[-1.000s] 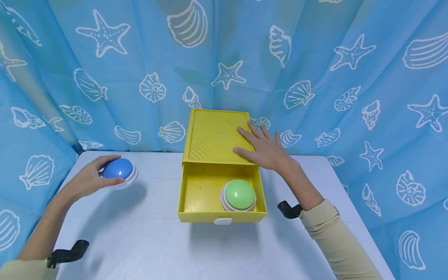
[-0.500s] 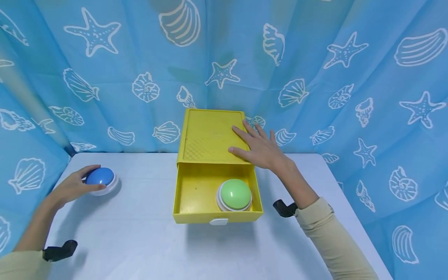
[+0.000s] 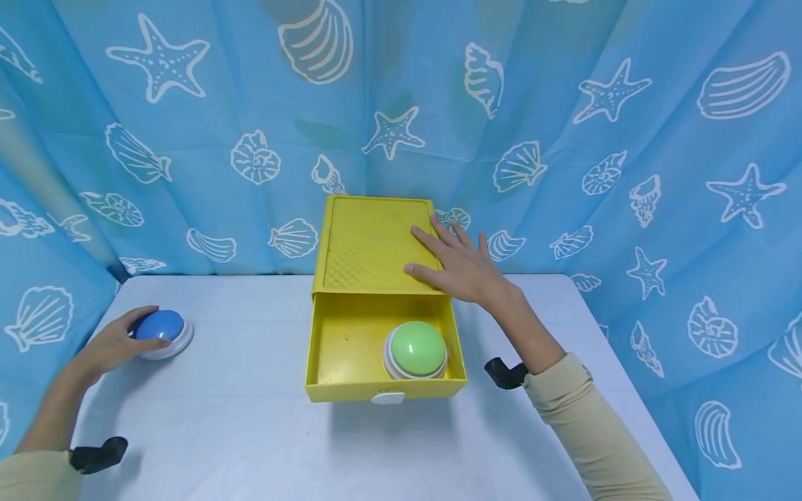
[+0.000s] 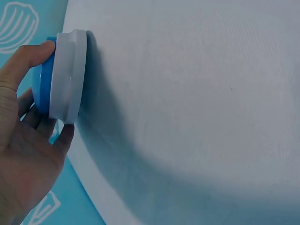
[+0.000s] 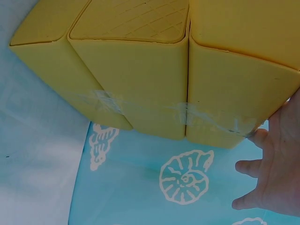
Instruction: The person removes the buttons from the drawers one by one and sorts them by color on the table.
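At the table's left side, my left hand [image 3: 113, 344] grips a blue domed push button [image 3: 159, 325] with a white base, fingers and thumb around its sides. The left wrist view shows the same button [image 4: 68, 77] edge-on, its base at or just above the tabletop; I cannot tell if it touches. My right hand [image 3: 466, 270] lies with spread fingers on the top right edge of the yellow drawer unit [image 3: 376, 240]. Its top drawer [image 3: 351, 341] is pulled out, with a green domed push button [image 3: 418, 349] in the front right corner.
A white table [image 3: 250, 431] carries everything. Blue curtains [image 3: 250, 90] with shell prints hang behind and at both sides. In the right wrist view, clear tape [image 5: 183, 112] runs across the yellow unit's side sections. A white handle [image 3: 388, 398] sits on the drawer front.
My left hand has carried the blue push button leftward and down toward the tabletop. My right hand stays on the yellow unit. The head view has shifted slightly.
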Demonstrator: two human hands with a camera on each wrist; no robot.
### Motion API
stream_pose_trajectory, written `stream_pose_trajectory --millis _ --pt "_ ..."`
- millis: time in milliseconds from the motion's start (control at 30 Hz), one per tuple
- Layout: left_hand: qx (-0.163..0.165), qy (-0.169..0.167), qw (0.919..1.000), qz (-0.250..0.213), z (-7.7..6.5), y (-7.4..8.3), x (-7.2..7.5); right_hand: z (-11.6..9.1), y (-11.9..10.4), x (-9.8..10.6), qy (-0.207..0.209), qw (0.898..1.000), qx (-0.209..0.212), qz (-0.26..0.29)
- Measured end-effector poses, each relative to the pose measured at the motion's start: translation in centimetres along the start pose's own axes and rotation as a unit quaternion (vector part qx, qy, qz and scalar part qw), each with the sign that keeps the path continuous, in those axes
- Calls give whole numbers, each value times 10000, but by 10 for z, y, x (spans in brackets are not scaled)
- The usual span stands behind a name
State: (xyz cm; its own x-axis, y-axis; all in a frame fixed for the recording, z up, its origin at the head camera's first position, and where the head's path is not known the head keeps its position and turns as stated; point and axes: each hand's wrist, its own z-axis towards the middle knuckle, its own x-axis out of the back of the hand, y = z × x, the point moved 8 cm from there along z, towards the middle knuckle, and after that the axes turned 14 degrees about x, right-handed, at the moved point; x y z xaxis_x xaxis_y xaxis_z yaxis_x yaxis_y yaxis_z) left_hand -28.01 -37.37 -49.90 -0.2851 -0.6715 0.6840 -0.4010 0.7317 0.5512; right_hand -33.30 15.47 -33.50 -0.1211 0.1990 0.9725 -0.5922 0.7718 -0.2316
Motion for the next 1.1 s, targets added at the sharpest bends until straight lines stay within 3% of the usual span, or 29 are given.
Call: stream_pose_trajectory --millis 433,567,667,767,900,1100 --pt "165 84 9997 -151 4 -13 5 2 -2 -2 60 10000 40 45" --pt "129 47 9995 -284 3 -10 4 1 -3 -2 74 10000 49 45" --pt "-13 201 9989 -430 -1 -1 7 0 -3 -2 71 9999 55 64" --pt "-283 504 9970 -507 -8 20 11 -1 -3 -1 47 10000 51 28" --pt "-795 928 9918 -381 -26 64 12 -2 -2 -1 31 10000 40 -19" --pt "-2148 1335 9670 -311 -76 145 0 -2 -2 -2 51 10000 40 -49"
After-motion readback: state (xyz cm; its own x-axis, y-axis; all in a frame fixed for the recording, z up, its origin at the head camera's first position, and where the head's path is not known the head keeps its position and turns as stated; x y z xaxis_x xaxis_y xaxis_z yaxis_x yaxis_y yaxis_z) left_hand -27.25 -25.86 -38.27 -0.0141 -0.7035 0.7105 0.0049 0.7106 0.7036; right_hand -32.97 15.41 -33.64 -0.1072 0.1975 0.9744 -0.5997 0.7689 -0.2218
